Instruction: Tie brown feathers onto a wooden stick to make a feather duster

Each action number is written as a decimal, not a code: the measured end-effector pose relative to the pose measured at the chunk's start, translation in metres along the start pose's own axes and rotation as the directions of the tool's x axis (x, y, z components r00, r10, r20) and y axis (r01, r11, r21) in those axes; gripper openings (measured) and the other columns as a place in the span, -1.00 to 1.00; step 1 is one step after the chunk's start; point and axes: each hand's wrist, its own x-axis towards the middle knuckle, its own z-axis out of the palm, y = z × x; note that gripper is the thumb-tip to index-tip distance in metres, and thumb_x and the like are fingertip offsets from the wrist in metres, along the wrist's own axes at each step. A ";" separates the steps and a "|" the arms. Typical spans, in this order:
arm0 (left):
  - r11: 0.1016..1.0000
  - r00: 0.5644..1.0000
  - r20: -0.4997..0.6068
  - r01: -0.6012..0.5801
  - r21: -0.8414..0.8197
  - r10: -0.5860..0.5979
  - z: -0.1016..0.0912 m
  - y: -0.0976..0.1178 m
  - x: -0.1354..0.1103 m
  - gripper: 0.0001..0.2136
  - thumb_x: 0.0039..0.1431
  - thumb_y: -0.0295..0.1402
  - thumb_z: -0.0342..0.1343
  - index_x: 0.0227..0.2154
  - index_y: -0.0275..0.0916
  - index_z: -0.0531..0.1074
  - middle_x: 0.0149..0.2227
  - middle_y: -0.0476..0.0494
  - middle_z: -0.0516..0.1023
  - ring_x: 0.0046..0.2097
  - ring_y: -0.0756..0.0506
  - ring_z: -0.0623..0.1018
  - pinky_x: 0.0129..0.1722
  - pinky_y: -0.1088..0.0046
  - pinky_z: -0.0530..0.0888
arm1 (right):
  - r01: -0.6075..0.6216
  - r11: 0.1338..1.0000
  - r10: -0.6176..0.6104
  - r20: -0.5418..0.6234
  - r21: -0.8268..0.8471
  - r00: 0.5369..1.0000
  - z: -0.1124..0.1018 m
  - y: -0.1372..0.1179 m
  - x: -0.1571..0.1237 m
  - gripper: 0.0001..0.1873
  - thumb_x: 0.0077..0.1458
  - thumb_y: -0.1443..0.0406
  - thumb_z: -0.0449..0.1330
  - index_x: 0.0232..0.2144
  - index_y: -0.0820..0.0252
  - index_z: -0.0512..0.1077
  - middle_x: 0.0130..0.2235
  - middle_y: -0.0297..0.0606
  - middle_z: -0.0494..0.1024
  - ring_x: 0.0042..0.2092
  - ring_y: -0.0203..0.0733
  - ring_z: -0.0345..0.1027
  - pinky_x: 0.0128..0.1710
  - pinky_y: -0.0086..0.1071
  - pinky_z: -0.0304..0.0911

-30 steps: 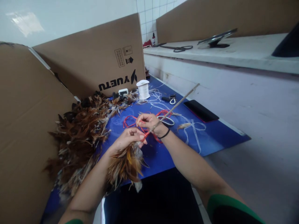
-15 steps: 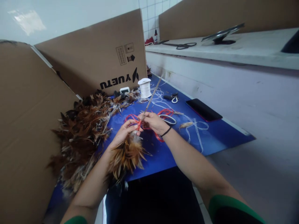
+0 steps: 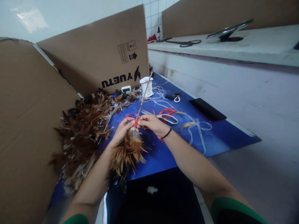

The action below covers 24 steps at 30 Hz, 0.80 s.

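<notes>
A feather duster (image 3: 129,151) hangs from my hands, brown and golden feathers down, its thin stick (image 3: 144,95) slanting up and away. Red plastic ribbon (image 3: 136,122) is wound round the neck where feathers meet stick. My left hand (image 3: 123,130) pinches that neck from the left. Close against it, my right hand (image 3: 151,122) pinches the red ribbon at the same spot; its fingertips partly hide what they grip. Just past my right hand lie scissors (image 3: 170,119) with pale handles, and more red ribbon is tangled around them.
A big heap of brown feathers (image 3: 86,124) covers the left of the blue table (image 3: 161,158). A white ribbon spool (image 3: 146,87), keys (image 3: 174,97) and a phone (image 3: 207,109) lie farther back. Cardboard (image 3: 93,56) stands behind; a white ledge (image 3: 224,46) runs along the right.
My right hand has come in against my left at the red ribbon. The stick's tip has swung left and stands more upright. More of the scissors shows, and white fluff is visible on my lap.
</notes>
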 end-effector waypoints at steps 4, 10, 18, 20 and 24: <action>1.000 1.000 0.013 -0.003 0.005 0.003 -0.001 -0.001 0.001 -0.66 -0.12 -0.20 0.24 -0.33 -0.26 0.30 -0.47 -0.03 0.53 -0.51 -0.02 0.52 -0.47 0.47 0.46 | -0.041 0.999 0.042 -0.037 0.012 0.998 0.000 0.001 0.001 -0.85 -0.15 0.26 0.23 -0.52 0.26 0.39 -0.52 -0.35 0.47 -0.54 -0.44 0.19 -0.53 -0.52 0.07; 0.998 1.000 -0.013 -0.008 0.057 0.009 0.000 -0.006 0.001 -0.67 -0.13 -0.15 0.23 -0.37 -0.24 0.31 -0.53 0.02 0.48 -0.54 -0.02 0.48 -0.49 0.46 0.43 | 0.054 0.998 -0.051 -0.075 0.034 0.996 0.000 0.003 0.001 -0.75 -0.06 0.15 0.21 -0.38 0.21 0.38 -0.54 -0.39 0.42 -0.52 -0.41 0.23 -0.53 -0.53 0.10; 0.878 0.946 -0.100 -0.242 0.413 0.308 -0.005 -0.010 0.004 -0.78 -0.05 -0.21 0.18 -0.43 -0.29 0.46 -0.51 0.01 0.47 -0.47 0.04 0.40 -0.41 0.55 0.34 | 0.059 0.998 -0.057 -0.145 0.013 0.988 0.003 0.003 0.002 -0.63 -0.17 0.07 0.28 -0.56 0.22 0.27 -0.58 -0.43 0.37 -0.60 -0.45 0.17 -0.58 -0.52 0.09; 0.862 0.939 -0.087 -0.267 0.430 0.334 -0.004 -0.007 0.002 -0.79 -0.05 -0.22 0.18 -0.42 -0.29 0.47 -0.50 0.00 0.48 -0.46 0.03 0.41 -0.39 0.54 0.35 | 0.055 0.998 -0.052 -0.156 0.014 0.986 0.003 0.003 0.002 -0.63 -0.18 0.07 0.28 -0.56 0.21 0.26 -0.59 -0.43 0.38 -0.60 -0.45 0.18 -0.59 -0.52 0.10; 0.815 0.923 -0.012 -0.334 0.474 0.385 -0.001 -0.002 -0.001 -0.81 -0.03 -0.24 0.18 -0.46 -0.28 0.46 -0.50 -0.01 0.48 -0.43 0.03 0.41 -0.36 0.54 0.36 | 0.036 0.999 -0.028 -0.190 0.039 0.981 0.003 0.002 0.001 -0.61 -0.22 0.07 0.31 -0.59 0.21 0.24 -0.62 -0.44 0.36 -0.63 -0.44 0.19 -0.62 -0.52 0.11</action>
